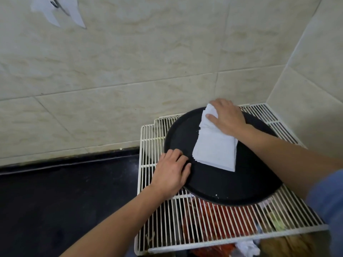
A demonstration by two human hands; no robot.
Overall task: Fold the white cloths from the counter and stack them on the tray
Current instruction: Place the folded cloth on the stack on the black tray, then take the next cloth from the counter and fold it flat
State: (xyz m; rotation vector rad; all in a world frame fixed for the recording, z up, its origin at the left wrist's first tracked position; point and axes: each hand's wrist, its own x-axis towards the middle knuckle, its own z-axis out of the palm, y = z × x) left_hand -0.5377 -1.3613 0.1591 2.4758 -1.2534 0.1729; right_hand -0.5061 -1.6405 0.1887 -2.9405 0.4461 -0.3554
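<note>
- Here, closest to the viewer, a white wire rack (204, 225) fills the lower right, beside a dark worktop (55, 201). Red shapes blur beneath its bars. A crumpled white thing (247, 247) shows at its near edge, too unclear to name.
- A blue sleeve (328, 201) enters from the right edge.
- A round black tray (241, 186) sits on the rack.
- The person's left hand (171, 170) rests on the tray's near-left rim, fingers straight and pressed together, seemingly steadying it.
- A stack of folded white cloths (215, 153) lies on the tray, right of its middle, running away from the viewer. Its layers fan slightly along the left side.
- The right hand (227, 116) lies palm down on the far end of the stack, thumb stretched across the top cloth. The fingers bend gently over the far edge, their tips hidden, pressing rather than pinching.
- Pale tiled wall (130, 71) rises behind.
- The step looks like stacking: a folded cloth being settled onto the pile and pressed flat.
- The next move likely calls for lifting the right hand straight up so the fanned layers do not slide, then finding another cloth; none is plainly in view.
</note>
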